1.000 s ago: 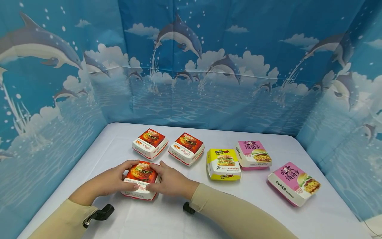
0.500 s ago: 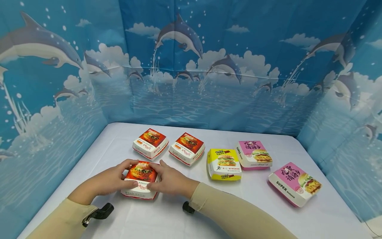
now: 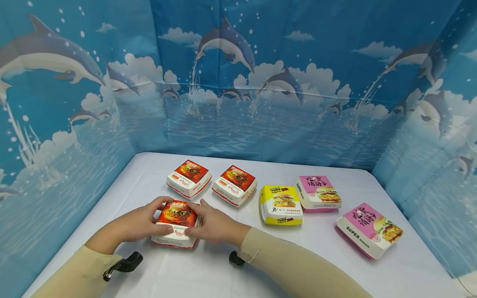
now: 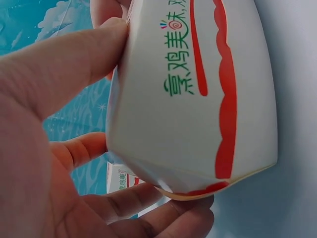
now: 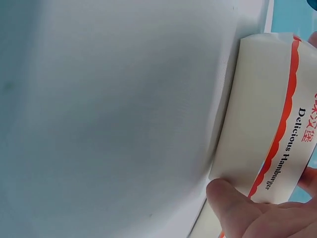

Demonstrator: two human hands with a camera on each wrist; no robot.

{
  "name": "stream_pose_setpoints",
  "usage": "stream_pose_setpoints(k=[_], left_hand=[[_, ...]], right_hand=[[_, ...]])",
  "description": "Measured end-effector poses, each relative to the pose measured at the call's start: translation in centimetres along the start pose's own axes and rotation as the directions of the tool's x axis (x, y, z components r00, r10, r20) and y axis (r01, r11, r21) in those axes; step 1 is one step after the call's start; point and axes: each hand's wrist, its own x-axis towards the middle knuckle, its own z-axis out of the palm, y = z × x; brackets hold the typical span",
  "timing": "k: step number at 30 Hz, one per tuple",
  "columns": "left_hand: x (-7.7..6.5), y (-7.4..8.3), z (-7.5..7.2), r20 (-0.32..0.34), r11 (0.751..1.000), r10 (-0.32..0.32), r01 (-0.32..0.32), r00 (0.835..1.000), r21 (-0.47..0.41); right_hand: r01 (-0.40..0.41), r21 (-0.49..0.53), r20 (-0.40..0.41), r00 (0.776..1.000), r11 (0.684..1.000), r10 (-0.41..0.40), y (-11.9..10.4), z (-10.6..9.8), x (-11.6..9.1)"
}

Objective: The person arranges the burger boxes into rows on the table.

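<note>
I locate the box [image 3: 175,213] at the near left of the table [image 3: 193,275], apparently seated flat. The left hand [image 3: 136,224] grips its left side, thumb toward the near edge, fingers curled around the side; the right hand [image 3: 216,223] grips the right side likewise. I judge that opposed grips hold the box square and spare its thin card. Two red boxes [image 3: 234,184] stand behind, the yellow box [image 3: 281,205] and pink boxes [image 3: 369,231] to the right, seemingly clear of both hands.

Red/wht burger box [image 3: 178,216] flat on tbl [image 3: 201,273], pic up, lid prob. closed.
</note>
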Motion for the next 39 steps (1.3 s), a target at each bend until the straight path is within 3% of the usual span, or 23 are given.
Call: stream_pose_setpoints(k=[10, 16, 24, 31, 39], left_hand=[[-0.2, -0.1, -0.6, 0.006, 1.0, -0.007, 0.007, 1.0, 0.014], [-0.4, -0.3, -1.4, -0.031, 0.998, 0.016, -0.014, 0.999, 0.054], [0.2, -0.1, -2.8, -0.094, 0.995, 0.004, 0.006, 0.996, 0.101], [2.0, -0.6, -4.3, -0.151, 0.991, 0.021, 0.0, 0.988, 0.137], [5.1, -1.4, -5.7, -0.185, 0.988, 0.021, 0.008, 0.983, 0.154]], right_hand=[[-0.022, 0.032, -0.017, 1.0, 0.999, 0.023, 0.2, -0.4, 0.0], [-0.03, 0.051, -0.079, 0.996, 0.998, 0.034, 0.1, -0.8, -0.1], [-0.032, 0.075, -0.157, 0.987, 0.997, 0.043, 0.2, -1.3, 0.4], [-0.055, 0.082, -0.243, 0.967, 0.995, 0.073, -0.2, -2.0, 1.2], [-0.077, 0.052, -0.299, 0.95, 0.996, 0.089, -0.9, -3.0, 2.9]])
